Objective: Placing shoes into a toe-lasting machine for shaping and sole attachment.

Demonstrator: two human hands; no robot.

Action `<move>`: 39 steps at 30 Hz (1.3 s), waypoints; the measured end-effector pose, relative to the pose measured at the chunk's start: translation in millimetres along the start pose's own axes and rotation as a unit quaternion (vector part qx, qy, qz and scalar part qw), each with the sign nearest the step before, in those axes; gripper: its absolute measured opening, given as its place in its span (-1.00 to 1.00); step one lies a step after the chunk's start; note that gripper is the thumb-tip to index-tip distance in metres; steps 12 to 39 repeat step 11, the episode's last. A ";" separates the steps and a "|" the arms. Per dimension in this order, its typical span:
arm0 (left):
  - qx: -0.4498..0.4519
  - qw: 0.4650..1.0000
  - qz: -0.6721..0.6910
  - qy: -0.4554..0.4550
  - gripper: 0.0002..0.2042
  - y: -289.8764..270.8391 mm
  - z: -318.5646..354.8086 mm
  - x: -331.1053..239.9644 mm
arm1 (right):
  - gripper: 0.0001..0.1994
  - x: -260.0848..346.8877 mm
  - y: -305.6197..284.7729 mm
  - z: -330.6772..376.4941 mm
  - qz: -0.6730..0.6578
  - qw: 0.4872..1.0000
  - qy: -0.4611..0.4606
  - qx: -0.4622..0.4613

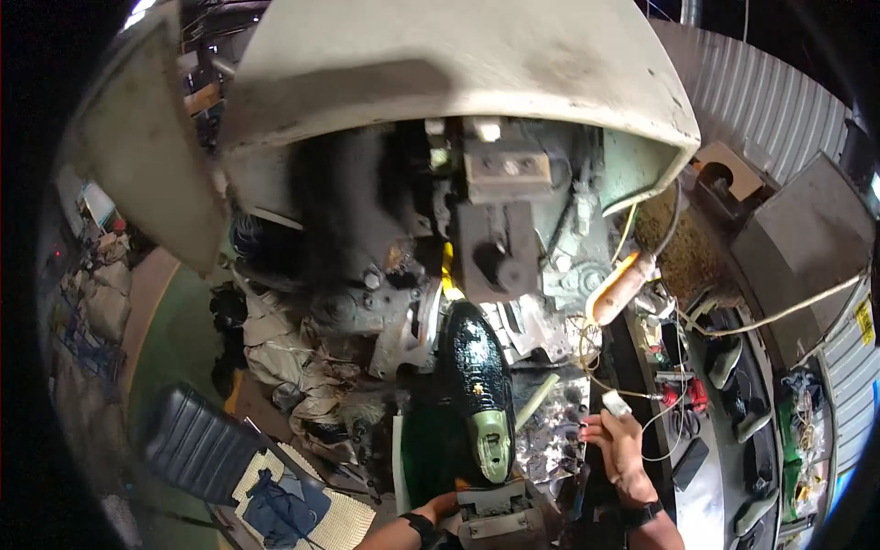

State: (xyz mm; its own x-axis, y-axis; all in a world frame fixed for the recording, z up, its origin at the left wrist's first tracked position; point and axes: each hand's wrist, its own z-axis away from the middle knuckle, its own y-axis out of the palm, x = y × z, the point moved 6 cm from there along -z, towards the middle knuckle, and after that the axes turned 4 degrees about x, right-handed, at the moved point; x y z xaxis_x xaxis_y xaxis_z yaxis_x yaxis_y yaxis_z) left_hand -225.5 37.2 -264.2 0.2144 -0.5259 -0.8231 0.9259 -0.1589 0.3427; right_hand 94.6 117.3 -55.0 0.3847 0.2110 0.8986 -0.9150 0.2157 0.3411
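A glossy black shoe upper on a pale green shoe last [495, 445] stands in the middle of a machine, its toe beneath a dark metal head [500, 247]. Below the last's near end sits a metal block [500, 513]. My left hand [444, 504] is beside that block, and its fingertips are hidden. To the right of the shoe, my right hand [616, 442] has its fingers apart, near the edge of a shiny metal plate [550, 440]. A white piece [616, 403] shows at its upper finger or thumb; I cannot tell whether it is a wrapping.
The pale machine hood [458, 64] arches overhead. A lit lamp [621, 289] hangs at the right with loose cords. Several shoes [753, 426] line a rack farther right. A black chair back [197, 445] and a woven mat with dark cloth [284, 509] are at left.
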 end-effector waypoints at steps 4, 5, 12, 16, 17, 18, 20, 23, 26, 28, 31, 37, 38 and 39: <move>0.067 0.991 0.003 -0.118 -0.45 29.2 -3.6 -31.6 | -0.79 0.6 5.1 6.6 -0.013 1.000 -0.022 -0.010; 0.084 0.986 0.004 -0.146 -0.44 16.4 18.5 -1.9 | -0.79 1.4 9.7 6.8 -0.015 1.000 -0.025 -0.008; 0.160 0.953 0.015 -0.256 -0.38 13.6 62.1 16.7 | -0.70 -0.5 42.6 5.2 0.043 0.997 -0.037 0.057; 0.160 0.953 0.015 -0.256 -0.38 13.6 62.1 16.7 | -0.70 -0.5 42.6 5.2 0.043 0.997 -0.037 0.057; 0.160 0.953 0.015 -0.256 -0.38 13.6 62.1 16.7 | -0.70 -0.5 42.6 5.2 0.043 0.997 -0.037 0.057; 0.160 0.953 0.015 -0.256 -0.38 13.6 62.1 16.7 | -0.70 -0.5 42.6 5.2 0.043 0.997 -0.037 0.057; 0.160 0.953 0.015 -0.256 -0.38 13.6 62.1 16.7 | -0.70 -0.5 42.6 5.2 0.043 0.997 -0.037 0.057; 0.160 0.953 0.015 -0.256 -0.38 13.6 62.1 16.7 | -0.70 -0.5 42.6 5.2 0.043 0.997 -0.037 0.057; 0.160 0.953 0.015 -0.256 -0.38 13.6 62.1 16.7 | -0.70 -0.5 42.6 5.2 0.043 0.997 -0.037 0.057; 0.160 0.953 0.015 -0.256 -0.38 13.6 62.1 16.7 | -0.70 -0.5 42.6 5.2 0.043 0.997 -0.037 0.057; 0.160 0.953 0.015 -0.256 -0.38 13.6 62.1 16.7 | -0.70 -0.5 42.6 5.2 0.043 0.997 -0.037 0.057; 0.160 0.953 0.015 -0.256 -0.38 13.6 62.1 16.7 | -0.70 -0.5 42.6 5.2 0.043 0.997 -0.037 0.057; 0.160 0.953 0.015 -0.256 -0.38 13.6 62.1 16.7 | -0.70 -0.5 42.6 5.2 0.043 0.997 -0.037 0.057; 0.160 0.953 0.015 -0.256 -0.38 13.6 62.1 16.7 | -0.70 -0.5 42.6 5.2 0.043 0.997 -0.037 0.057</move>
